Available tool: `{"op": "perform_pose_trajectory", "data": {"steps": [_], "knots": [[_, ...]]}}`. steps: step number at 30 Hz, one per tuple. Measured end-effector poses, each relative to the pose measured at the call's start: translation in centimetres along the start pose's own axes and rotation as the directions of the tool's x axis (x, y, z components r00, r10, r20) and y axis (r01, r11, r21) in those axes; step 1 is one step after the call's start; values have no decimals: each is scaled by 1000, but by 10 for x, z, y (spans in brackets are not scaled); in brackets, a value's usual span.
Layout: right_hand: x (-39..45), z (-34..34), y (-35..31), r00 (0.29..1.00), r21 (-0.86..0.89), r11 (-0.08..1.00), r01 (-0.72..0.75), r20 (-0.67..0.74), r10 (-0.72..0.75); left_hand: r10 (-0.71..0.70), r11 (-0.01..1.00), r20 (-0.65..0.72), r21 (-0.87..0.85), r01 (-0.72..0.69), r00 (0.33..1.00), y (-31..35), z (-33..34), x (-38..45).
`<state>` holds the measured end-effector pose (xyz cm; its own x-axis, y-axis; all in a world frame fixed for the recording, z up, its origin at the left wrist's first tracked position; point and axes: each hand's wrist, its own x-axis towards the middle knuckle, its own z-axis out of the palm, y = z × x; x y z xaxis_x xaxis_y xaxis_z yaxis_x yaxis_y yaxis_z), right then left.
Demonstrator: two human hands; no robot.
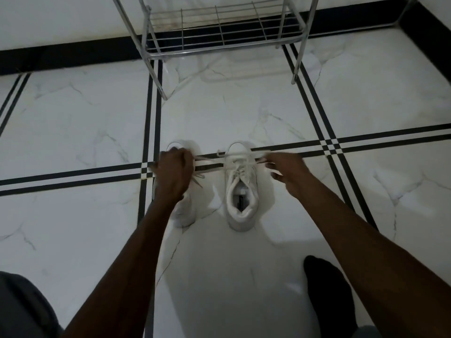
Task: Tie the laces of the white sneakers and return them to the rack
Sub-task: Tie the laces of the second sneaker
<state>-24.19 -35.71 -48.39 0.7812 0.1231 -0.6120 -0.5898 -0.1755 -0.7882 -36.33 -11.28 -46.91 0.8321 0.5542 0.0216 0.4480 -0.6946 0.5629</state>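
Note:
Two white sneakers stand side by side on the tiled floor, toes pointing away from me. The right sneaker is in full view with its opening towards me. Its white laces are stretched out sideways to both hands. My left hand is closed on the left lace end and covers much of the left sneaker. My right hand pinches the right lace end just right of the shoe. The metal wire rack stands beyond the shoes, its bottom shelf bare.
The floor is white marble tile with black double stripes. A black skirting runs along the wall behind the rack. My dark-socked foot rests at the lower right, and my grey-clad knee shows at the lower left.

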Motion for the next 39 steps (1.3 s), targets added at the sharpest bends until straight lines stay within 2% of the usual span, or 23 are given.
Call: {"op": "perform_pose_trajectory", "data": {"steps": [2, 4, 6, 7, 9, 10, 12, 14, 15, 18, 22, 24, 26, 27, 31, 33, 35, 37, 39], "knots": [[9, -20, 23, 983, -98, 985, -142, -132, 129, -96, 943, -76, 314, 115, 993, -28, -4, -3], [10, -29, 40, 978, -210, 962, -177, -150, 148, -161, 918, -63, 356, 173, 985, -39, -1, -7], [6, -24, 43, 989, -331, 940, -79, -143, 32, -121, 922, -95, 357, 147, 988, -33, 7, -8], [2, -21, 40, 987, -430, 903, 8, -139, -75, -72, 920, -138, 374, 119, 988, -27, 12, -10], [-4, -17, 35, 937, -613, 765, 200, -110, -333, 30, 921, -187, 388, 45, 982, -12, 19, -14], [-7, -15, 32, 902, -619, 727, 296, -69, -426, 95, 923, -150, 383, -31, 984, -5, 22, -15], [-11, -12, 28, 848, -596, 645, 479, 122, -516, 234, 911, 39, 341, -234, 971, 11, 36, -18], [-13, -6, 29, 799, -614, 528, 586, 329, -504, 312, 880, 227, 298, -371, 923, 24, 54, -24], [-13, -3, 29, 783, -616, 498, 610, 377, -494, 318, 875, 269, 285, -391, 909, 27, 61, -27], [-7, 3, 31, 778, -636, 479, 605, 347, -524, 292, 897, 237, 269, -352, 927, 28, 65, -28], [-5, 8, 28, 784, -733, 348, 585, 401, -475, 413, 830, 133, 352, -433, 901, 26, 60, -28], [-3, 7, 27, 715, -742, 221, 633, 452, -534, 427, 780, 165, 430, -455, 889, 19, 60, -27], [1, 3, 30, 607, -729, 74, 681, 505, -613, 373, 739, 226, 513, -436, 900, 16, 59, -25], [3, 1, 34, 570, -718, 39, 695, 517, -638, 330, 739, 255, 529, -417, 909, 16, 58, -25], [-2, -1, 48, 599, -751, 98, 654, 434, -673, 249, 789, 311, 484, -378, 917, 17, 61, -24], [2, 4, 49, 668, -778, 158, 608, 393, -632, 274, 798, 293, 463, -386, 916, 16, 63, -29], [5, 6, 45, 763, -788, 272, 553, 347, -545, 276, 823, 271, 430, -372, 922, 11, 63, -30], [4, 1, 38, 855, -786, 393, 478, 313, -414, 255, 893, 274, 303, -334, 927, 6, 64, -25], [1, -9, 30, 919, -722, 568, 395, 306, -249, 272, 957, 291, 17, -289, 917, 5, 55, -19]]}}
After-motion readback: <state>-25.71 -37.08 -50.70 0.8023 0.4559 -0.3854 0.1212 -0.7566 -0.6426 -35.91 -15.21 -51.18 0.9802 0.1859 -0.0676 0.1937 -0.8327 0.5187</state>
